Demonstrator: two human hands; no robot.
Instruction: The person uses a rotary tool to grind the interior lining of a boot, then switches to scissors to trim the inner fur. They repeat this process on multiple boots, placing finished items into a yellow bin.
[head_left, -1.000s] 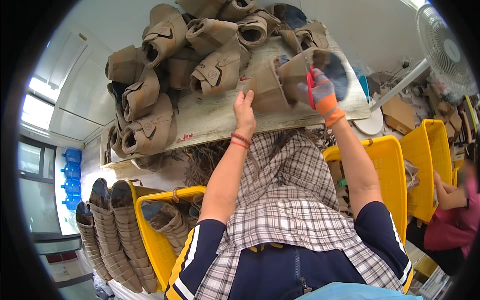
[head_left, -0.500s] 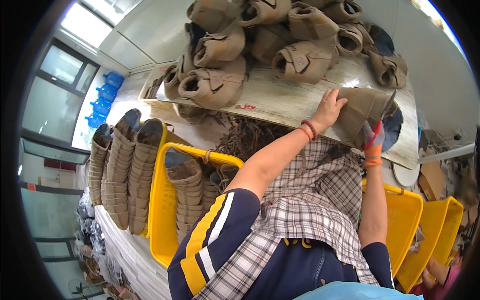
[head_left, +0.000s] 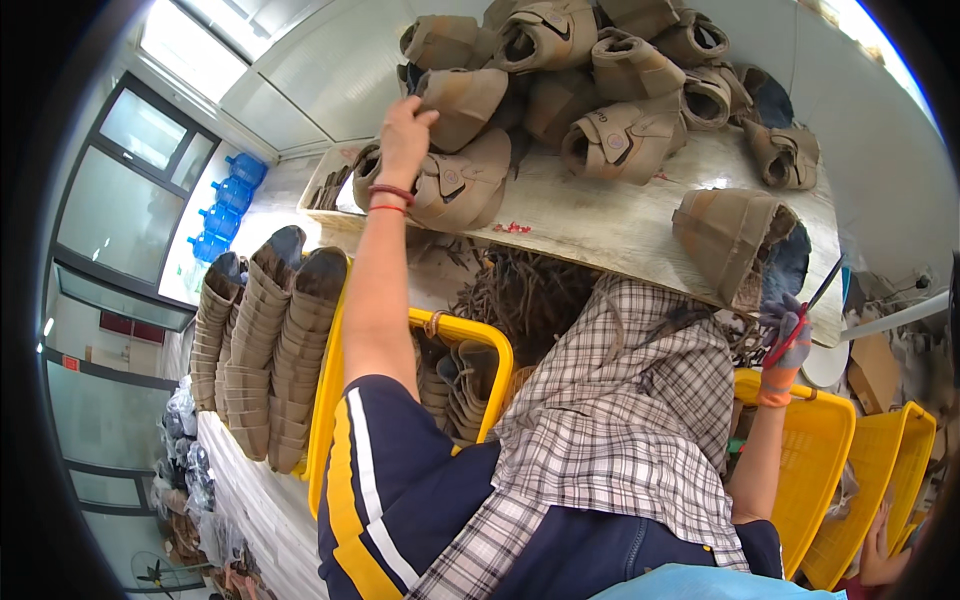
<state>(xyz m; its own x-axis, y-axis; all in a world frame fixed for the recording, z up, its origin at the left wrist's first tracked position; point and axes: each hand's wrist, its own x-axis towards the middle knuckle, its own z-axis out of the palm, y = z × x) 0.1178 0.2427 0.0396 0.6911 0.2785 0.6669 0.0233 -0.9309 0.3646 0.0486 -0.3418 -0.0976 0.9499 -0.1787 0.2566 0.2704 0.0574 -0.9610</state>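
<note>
My left hand (head_left: pixel 406 145) reaches to the left side of a pile of tan fabric caps and grips the edge of one tan cap (head_left: pixel 462 108), thumb over its near side. In my right hand (head_left: pixel 786 345), which wears a grey and orange glove, is a pair of red-handled scissors (head_left: pixel 790 335), dark blades pointing up and right. That hand is just off the table's right front edge. Beside it, a single tan cap (head_left: pixel 725 240) with a dark lining rests on the table (head_left: pixel 590 225), apart from the pile.
Tall stacks of nested caps (head_left: pixel 300 350) stand at the left, next to a yellow basket (head_left: pixel 325 440) holding more. Dark fabric strips (head_left: pixel 530 300) hang below the table. More yellow baskets (head_left: pixel 800 470) are at the right, near another person's arm (head_left: pixel 880 555). Blue water bottles (head_left: pixel 230 205) line the far left.
My left hand has left the single cap and moved left to the pile. My right hand has drawn down and right from that cap with the scissors. The single cap now lies unheld.
</note>
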